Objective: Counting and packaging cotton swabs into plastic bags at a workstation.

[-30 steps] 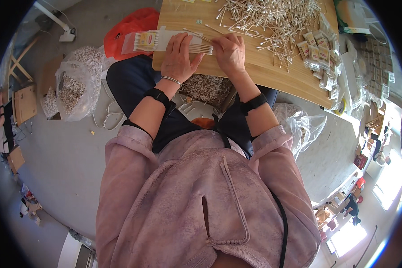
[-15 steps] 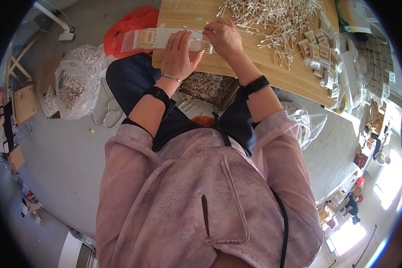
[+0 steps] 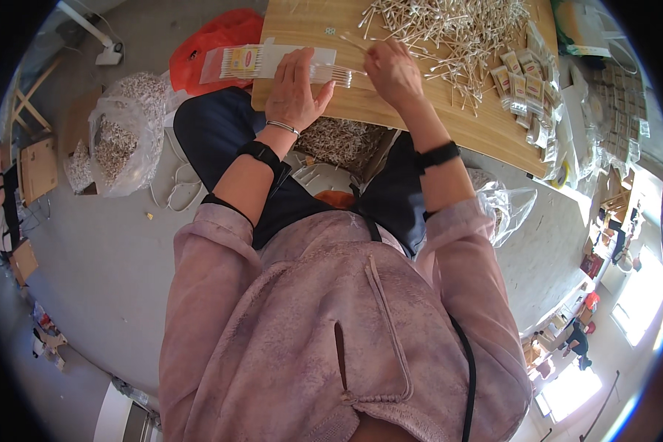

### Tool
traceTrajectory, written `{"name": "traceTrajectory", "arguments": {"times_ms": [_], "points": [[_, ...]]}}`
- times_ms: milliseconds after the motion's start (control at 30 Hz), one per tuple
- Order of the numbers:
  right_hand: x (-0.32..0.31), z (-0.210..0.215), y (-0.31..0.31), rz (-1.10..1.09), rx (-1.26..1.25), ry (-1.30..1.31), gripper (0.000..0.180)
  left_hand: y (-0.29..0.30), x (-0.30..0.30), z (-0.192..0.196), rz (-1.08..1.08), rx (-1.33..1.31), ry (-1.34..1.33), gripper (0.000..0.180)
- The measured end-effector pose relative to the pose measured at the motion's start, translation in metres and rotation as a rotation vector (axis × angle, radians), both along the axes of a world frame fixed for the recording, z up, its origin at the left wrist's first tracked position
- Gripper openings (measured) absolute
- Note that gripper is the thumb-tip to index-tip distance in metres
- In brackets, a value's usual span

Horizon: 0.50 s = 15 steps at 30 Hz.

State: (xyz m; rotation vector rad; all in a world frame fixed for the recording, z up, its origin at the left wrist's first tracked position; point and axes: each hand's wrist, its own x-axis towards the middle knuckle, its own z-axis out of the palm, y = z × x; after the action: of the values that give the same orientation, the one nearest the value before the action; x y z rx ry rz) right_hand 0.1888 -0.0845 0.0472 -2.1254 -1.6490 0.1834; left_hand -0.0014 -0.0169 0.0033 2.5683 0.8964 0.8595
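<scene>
My left hand lies flat, fingers stretched out, on a white strip near the table's front edge. A row of cotton swabs pokes out to the right from beneath its thumb side. Left of this hand, a clear packet of swabs with a yellow and red label rests on the table. My right hand is off to the right of the row, its fingers pinched on a cotton swab that points up and left. The fingertips are partly hidden and slightly blurred.
A big loose heap of cotton swabs covers the back right of the wooden table. Filled packets pile up at its right edge. A red bag sits at left; a box of swabs stands beneath the table edge.
My right hand has drawn away to the right from the row of swabs, and the strip's right end shows more. My left hand has stayed nearly still.
</scene>
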Motion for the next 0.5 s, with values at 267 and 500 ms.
{"name": "traceTrajectory", "arguments": {"times_ms": [267, 500], "points": [[-0.008, -0.003, -0.064, -0.004, -0.004, 0.364, 0.011, 0.001, -0.003, 0.000, -0.016, 0.099, 0.054, 0.053], [-0.018, -0.014, -0.039, 0.084, 0.138, 0.111, 0.021, 0.001, -0.001, -0.003, -0.013, 0.096, 0.040, 0.047]]}}
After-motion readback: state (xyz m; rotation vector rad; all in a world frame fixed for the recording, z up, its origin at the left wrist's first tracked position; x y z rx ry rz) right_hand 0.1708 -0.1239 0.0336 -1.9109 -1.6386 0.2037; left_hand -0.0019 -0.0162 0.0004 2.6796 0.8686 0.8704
